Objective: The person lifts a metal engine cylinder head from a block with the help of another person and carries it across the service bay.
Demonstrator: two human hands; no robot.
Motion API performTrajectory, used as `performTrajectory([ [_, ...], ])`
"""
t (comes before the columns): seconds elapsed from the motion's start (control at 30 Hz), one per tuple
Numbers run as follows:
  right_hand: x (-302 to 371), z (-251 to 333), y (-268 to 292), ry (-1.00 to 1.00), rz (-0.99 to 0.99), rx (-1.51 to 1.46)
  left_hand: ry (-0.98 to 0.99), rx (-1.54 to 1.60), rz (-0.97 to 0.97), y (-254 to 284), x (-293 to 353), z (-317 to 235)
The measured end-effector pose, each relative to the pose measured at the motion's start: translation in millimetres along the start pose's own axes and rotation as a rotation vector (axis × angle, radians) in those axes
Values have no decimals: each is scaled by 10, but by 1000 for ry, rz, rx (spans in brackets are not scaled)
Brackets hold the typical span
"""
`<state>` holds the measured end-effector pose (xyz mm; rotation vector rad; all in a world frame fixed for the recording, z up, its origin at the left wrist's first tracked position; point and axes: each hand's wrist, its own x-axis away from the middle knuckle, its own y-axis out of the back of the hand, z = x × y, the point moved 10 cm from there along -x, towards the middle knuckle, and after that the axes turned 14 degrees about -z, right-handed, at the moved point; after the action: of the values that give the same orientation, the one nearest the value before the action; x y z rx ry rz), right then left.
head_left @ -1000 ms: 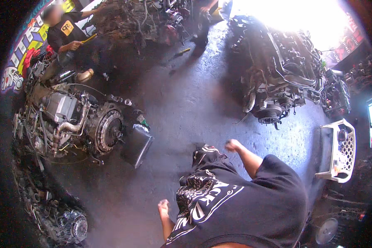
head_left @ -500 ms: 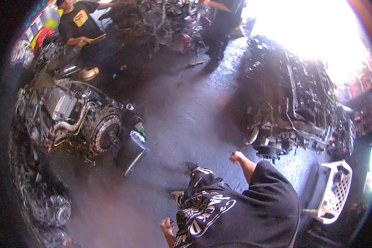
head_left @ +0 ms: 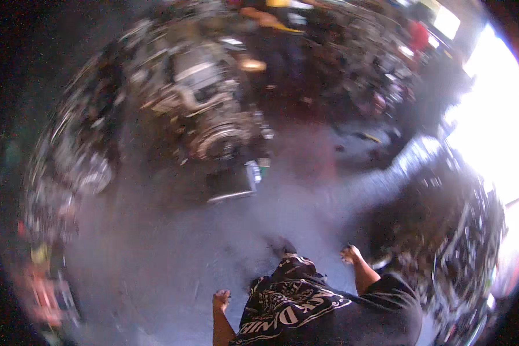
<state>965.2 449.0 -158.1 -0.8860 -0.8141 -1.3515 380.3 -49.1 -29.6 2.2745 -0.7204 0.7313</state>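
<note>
My left hand (head_left: 221, 299) hangs low beside my dark printed T-shirt (head_left: 328, 314), its fingers curled in. A small dark thing shows at its fingers, too blurred to name. Farther right and a little higher, my right hand (head_left: 350, 254) is closed too. Something small and dark sits at its fingertips, and I cannot make out its kind. Both hands are over the grey floor (head_left: 173, 248), touching no engine. Closest to my right hand is a large dark engine (head_left: 444, 230) on the right, smeared by motion.
Ahead to the left stands an engine (head_left: 222, 130) with a round clutch face. A dark pan-like part with a bright edge (head_left: 233, 197) lies before it. More engine parts (head_left: 86, 170) line the left side, with an orange-red object (head_left: 43, 294) nearer. A co-worker's arm (head_left: 265, 18) shows at the back.
My view has swung left, so the engines and the co-worker appear farther right. My right hand has drawn back from beside the right-hand engine. Both hands stay closed.
</note>
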Motion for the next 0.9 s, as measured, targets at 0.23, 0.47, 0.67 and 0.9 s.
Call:
performTrajectory([
  [0.23,-66,-208,-1745,-100,292,796,-63,134,-588,1430,1175,1492],
  [0.47,704,-429,-4229,367,267,1275,396,316,-499,939,2271,3532],
  [0.67,1341,-1834,-5693,443,625,1418,887,694,-462,464,3245,4655],
  [0.9,1264,-3092,-5861,145,778,1620,798,821,-538,1287,3069,4894],
])
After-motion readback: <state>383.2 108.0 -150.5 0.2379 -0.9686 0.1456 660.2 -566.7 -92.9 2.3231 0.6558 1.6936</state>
